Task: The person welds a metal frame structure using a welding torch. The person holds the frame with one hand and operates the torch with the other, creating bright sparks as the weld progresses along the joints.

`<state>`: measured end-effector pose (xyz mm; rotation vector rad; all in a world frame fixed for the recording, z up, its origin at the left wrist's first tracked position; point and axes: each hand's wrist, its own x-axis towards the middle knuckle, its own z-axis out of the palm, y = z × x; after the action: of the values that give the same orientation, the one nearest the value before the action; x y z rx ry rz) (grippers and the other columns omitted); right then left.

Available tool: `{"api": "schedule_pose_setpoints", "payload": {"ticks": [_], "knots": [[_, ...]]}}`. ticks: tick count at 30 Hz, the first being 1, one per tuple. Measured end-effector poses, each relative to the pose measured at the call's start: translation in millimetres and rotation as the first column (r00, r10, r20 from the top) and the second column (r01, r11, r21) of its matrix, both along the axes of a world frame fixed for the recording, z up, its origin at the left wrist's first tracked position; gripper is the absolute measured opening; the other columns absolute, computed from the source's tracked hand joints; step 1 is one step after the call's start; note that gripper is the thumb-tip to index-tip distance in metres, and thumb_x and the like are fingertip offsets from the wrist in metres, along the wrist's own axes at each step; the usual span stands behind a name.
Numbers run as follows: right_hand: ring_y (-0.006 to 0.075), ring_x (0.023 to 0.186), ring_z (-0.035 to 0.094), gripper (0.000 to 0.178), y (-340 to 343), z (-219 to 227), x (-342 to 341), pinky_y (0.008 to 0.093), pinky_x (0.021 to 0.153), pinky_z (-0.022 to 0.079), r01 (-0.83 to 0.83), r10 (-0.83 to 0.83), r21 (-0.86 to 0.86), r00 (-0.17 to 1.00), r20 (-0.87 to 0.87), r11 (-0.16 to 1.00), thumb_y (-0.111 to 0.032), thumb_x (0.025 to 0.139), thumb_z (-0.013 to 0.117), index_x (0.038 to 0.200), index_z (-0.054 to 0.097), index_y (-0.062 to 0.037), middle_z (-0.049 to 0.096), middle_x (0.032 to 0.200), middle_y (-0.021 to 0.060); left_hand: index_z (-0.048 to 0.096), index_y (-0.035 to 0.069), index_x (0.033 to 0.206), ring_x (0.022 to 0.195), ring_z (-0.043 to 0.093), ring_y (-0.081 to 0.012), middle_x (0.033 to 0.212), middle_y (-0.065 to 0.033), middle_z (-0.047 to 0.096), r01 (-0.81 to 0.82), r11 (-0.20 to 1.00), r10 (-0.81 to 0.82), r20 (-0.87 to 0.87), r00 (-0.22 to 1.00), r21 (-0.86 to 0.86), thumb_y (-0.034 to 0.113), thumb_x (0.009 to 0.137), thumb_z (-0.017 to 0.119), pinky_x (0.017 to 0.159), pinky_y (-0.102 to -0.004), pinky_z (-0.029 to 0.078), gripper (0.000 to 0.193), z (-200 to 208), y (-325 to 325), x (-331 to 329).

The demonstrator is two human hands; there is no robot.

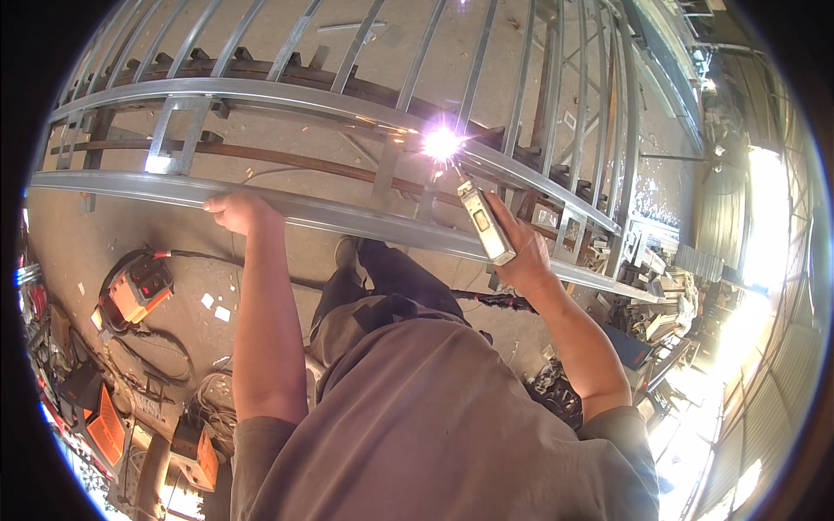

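Note:
My right hand (526, 253) grips a boxy, pale welding torch (485, 224), its nozzle pointing away from me. At the nozzle's tip a glaring white-violet arc (443, 145) burns on the far metal rail (287, 93), hiding the joint there. Orange sparks fly left along that rail. My left hand (246, 214) is closed on the near metal rail (347, 219), thumb and fingers at its edge, well left of the torch. Short flat plates, such as the upright plate (180, 130), join the two rails. Thin grey bars (417, 56) run away from the far rail.
Brown steel beams (287, 163) lie beneath the frame. An orange-and-black machine (139, 291) with cables stands on the floor at left, more orange equipment (106, 425) at lower left. A dark hose (495, 300) passes beside my legs. Stacked metal offcuts (673, 308) lie at right.

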<state>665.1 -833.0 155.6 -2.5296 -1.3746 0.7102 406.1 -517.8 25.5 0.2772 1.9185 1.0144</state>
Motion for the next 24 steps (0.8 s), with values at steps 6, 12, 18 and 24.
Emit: {"api": "schedule_pose_setpoints", "payload": {"ticks": [6, 12, 18, 24], "knots": [[0.0454, 0.119, 0.067, 0.086, -3.3, -2.6, 2.3, 0.0529, 0.096, 0.055, 0.002, -0.002, 0.037, 1.000, -0.013, 0.999, -0.019, 0.088, 0.075, 0.164, 0.037, -0.0317, 0.070, 0.131, 0.0193, 0.037, -0.007, 0.156, 0.142, 0.051, -0.0451, 0.160, -0.0282, 0.044, -0.002, 1.000, 0.002, 0.009, 1.000, 0.003, 0.061, 0.111, 0.016, 0.118, -0.0558, 0.049, 0.084, -1.1, 0.1, -0.6], [0.0459, 0.119, 0.066, 0.086, -4.7, 0.4, 0.3, 0.0527, 0.096, 0.055, 0.030, -0.030, 0.019, 1.000, 0.002, 0.999, -0.017, 0.088, 0.075, 0.164, 0.037, -0.0325, 0.070, 0.130, 0.0195, 0.036, -0.006, 0.157, 0.143, 0.049, -0.0454, 0.161, -0.0276, 0.042, -0.003, 1.000, 0.003, 0.026, 1.000, 0.002, 0.061, 0.111, 0.015, 0.119, -0.0564, 0.048, 0.084, 3.2, -0.8, 0.9], [0.0451, 0.120, 0.066, 0.082, -7.8, 0.3, -1.3, 0.0501, 0.097, 0.055, 0.051, -0.050, 0.038, 0.998, -0.027, 0.998, -0.016, 0.090, 0.073, 0.164, 0.039, -0.0272, 0.070, 0.131, 0.0199, 0.038, -0.003, 0.157, 0.144, 0.049, -0.0440, 0.161, -0.0251, 0.043, -0.017, 1.000, 0.017, 0.062, 0.998, 0.002, 0.060, 0.111, 0.016, 0.118, -0.0559, 0.049, 0.081, 7.3, -0.9, 1.1], [0.0428, 0.107, 0.073, 0.089, -42.7, 12.4, -13.3, 0.0416, 0.092, 0.056, 0.151, -0.146, 0.027, 0.978, -0.151, 0.988, -0.008, 0.088, 0.077, 0.166, 0.037, -0.0208, 0.074, 0.116, 0.0221, 0.041, -0.005, 0.155, 0.140, 0.052, -0.0464, 0.157, -0.0289, 0.047, -0.028, 0.999, 0.028, -0.003, 1.000, 0.019, 0.061, 0.111, 0.019, 0.117, -0.0550, 0.050, 0.082, 5.0, 0.0, 2.4]]}}
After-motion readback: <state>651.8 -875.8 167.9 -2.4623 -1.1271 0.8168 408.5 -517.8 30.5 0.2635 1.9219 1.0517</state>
